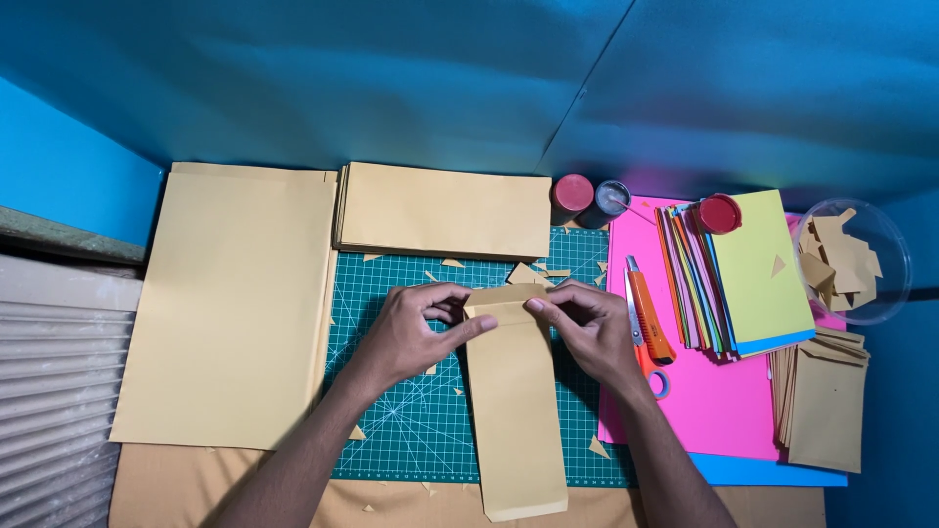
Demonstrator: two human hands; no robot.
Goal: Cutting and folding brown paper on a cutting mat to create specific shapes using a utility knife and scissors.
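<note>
Nearest us, the long brown paper envelope lies lengthwise on the green cutting mat, its lower end overhanging the mat's near edge. We judge it light, thin and limp, easy to crease, so it is best pinched at the flap end, where the fold stiffens it.

There both our hands meet. Our left hand is half closed, forefinger laid flat across the flap. Our right hand curls over the flap's top edge, fingertips pressing it down.

The mat is flat and littered with small paper offcuts. At its left edge lies a large brown sheet; at its right, an orange utility knife on pink paper. Along the far edge sit stacked envelopes, then two round pots. Blue walls close the space.
</note>
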